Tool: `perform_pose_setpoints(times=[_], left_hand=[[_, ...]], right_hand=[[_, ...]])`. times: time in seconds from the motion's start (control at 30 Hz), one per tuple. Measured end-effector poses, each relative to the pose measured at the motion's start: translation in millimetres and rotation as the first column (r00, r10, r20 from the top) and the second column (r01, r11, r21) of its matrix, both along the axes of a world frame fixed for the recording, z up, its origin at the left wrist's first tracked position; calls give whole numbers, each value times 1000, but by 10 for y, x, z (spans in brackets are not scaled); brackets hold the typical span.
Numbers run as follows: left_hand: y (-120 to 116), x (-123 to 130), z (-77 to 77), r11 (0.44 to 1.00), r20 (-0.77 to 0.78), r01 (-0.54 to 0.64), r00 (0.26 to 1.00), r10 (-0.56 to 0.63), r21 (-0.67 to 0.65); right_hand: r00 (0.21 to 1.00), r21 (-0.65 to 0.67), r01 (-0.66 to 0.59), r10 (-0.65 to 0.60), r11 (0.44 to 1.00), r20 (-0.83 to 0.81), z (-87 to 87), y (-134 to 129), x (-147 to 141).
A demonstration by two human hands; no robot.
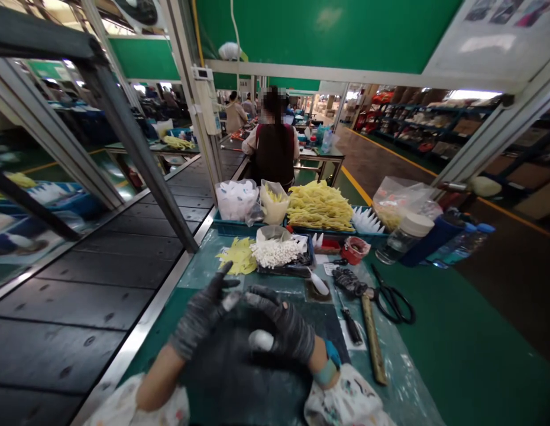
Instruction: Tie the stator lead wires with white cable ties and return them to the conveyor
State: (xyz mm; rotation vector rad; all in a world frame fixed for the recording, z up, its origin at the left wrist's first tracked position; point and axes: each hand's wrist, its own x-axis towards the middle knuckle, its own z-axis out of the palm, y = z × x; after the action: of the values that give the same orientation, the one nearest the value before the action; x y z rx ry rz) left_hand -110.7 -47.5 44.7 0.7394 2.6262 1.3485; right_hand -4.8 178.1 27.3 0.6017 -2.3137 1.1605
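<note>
Crowding the far side of the green bench (470, 337) are a bag of white pieces (236, 199), a tall yellow heap (319, 204), a lidded jar (401, 238) and some bottles. Nearer stands a tray of small white pieces (275, 253); to the right lie a white squeeze bottle (318, 283), a black-handled tool (353, 329), a wooden-handled tool (373, 343) and scissors (395, 300). A slatted conveyor (57, 307) runs along the left, metal posts cutting across it, and a person (275, 148) sits ahead, back turned.

Both hands wear dark grey gloves. The left hand (204, 316) angles inward, index finger stretched towards the flat yellow pieces (238, 255) just beyond it. The right hand (284, 328) reaches in from the opposite side, fingers bent, its tips near the left's.

Beneath them, a dark item (235, 373) is too blurred to identify. Whether either hand grips anything cannot be told, nor whether the white rounded end (261, 340) by the right hand is a covered thumb. Both sleeves run off the bottom edge.
</note>
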Motion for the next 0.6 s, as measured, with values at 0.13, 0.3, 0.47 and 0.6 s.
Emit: perform_pose_setpoints(times=[0.13,0.3,0.47,0.6], left_hand=[[-49,-666,31,910,-145,-129,986,77,-395],[337,-1356,-39,743,-141,-42,987,-71,-668],[615,-1648,-176,703,-65,38,991,-119,-711],[536,-1648,-309,699,-70,55,986,-150,-713]], right_hand=[[992,114,-45,58,992,-110,-368,53,25],[965,149,22,18,989,-260,-524,21,-11],[969,192,47,2,980,-245,-542,77,-35],[973,202,77,-29,976,-231,-574,94,-32]])
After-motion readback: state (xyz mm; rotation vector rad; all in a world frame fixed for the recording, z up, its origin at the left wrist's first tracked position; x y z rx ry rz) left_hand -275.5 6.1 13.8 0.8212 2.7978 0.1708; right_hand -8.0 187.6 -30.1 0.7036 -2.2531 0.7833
